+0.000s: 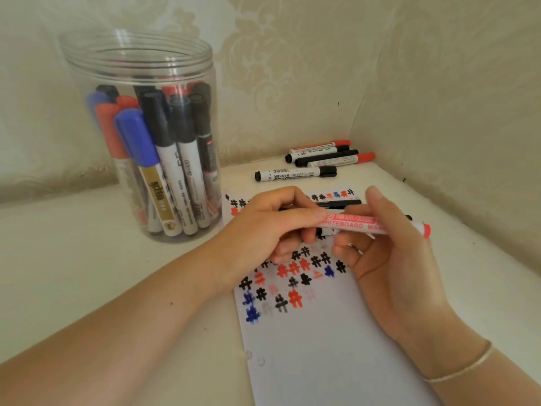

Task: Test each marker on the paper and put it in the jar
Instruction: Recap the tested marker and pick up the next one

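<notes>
I am holding a red whiteboard marker [369,225] level above the upper half of the paper [322,347], both hands meeting on it: my right hand [389,268] is curling its fingers around the barrel toward the red end, thumb pointing up behind it, while my left hand [263,227] is pinching the other end between thumb and fingers, hiding whether a cap is on there. A thin black pen [336,203] is also showing just behind the marker, running out of my left hand's grip toward the right. The paper is lying on the white table [73,259] near its right edge, its upper part crowded with small hash-shaped test marks [295,271] in black, red and blue, its lower part still blank. The clear plastic jar [146,127] is standing upright and lidless at the back left of the table, well apart from my hands, already packed with black, blue and red markers resting on end. Five more markers [322,159] are lying side by side on the table at the far right corner, just beyond the top edge of the paper, black-capped and red-capped ones mixed. A thin bracelet [465,367] is sitting on my right wrist. Patterned cream wallpaper [322,68] is closing in the corner behind.
</notes>
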A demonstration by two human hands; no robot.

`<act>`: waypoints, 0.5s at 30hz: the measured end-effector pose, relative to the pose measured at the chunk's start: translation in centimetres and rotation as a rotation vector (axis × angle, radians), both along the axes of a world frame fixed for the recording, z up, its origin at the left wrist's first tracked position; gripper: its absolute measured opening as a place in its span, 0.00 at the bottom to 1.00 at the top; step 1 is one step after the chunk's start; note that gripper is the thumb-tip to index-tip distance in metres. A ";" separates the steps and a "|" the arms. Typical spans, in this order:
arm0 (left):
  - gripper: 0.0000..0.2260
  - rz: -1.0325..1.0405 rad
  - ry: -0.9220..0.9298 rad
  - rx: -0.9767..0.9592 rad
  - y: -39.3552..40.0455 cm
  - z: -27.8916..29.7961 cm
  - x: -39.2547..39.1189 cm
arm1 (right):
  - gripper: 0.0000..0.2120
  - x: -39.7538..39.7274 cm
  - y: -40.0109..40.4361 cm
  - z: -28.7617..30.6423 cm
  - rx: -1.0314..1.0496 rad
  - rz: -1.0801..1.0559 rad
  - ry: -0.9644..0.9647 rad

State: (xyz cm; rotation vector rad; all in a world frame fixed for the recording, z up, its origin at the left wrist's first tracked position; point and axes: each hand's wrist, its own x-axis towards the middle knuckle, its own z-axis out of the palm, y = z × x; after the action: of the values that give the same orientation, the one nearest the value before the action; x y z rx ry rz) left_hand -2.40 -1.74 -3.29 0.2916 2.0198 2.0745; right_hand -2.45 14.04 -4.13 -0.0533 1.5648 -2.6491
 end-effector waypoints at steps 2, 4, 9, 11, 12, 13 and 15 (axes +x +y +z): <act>0.06 0.075 -0.028 0.018 -0.1 0.0 -0.2 | 0.13 -0.2 0.2 -0.1 -0.057 -0.180 -0.019; 0.08 0.144 -0.029 -0.007 0.0 -0.1 -0.1 | 0.16 -0.2 0.1 -0.4 0.110 -0.300 0.025; 0.10 0.277 -0.003 -0.120 0.4 -0.6 0.2 | 0.20 0.2 -1.0 -0.9 0.496 -0.340 0.110; 0.11 0.301 0.034 -0.155 0.6 -0.7 0.4 | 0.20 0.0 -1.1 -0.8 0.496 -0.348 0.109; 0.12 0.313 0.040 -0.159 0.6 -0.7 0.4 | 0.20 0.0 -1.1 -0.8 0.500 -0.338 0.105; 0.12 0.319 0.040 -0.151 0.6 -0.6 0.5 | 0.20 0.1 -1.1 -0.8 0.504 -0.326 0.101; 0.12 0.313 0.048 -0.116 0.6 0.1 0.6 | 0.19 0.3 -1.2 -0.3 0.475 -0.300 0.062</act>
State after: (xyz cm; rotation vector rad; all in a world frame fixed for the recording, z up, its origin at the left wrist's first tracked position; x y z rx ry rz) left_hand -1.75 -1.12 -3.23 0.0039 2.3317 2.1267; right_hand -2.17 12.84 -4.40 0.1345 2.3418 -2.4031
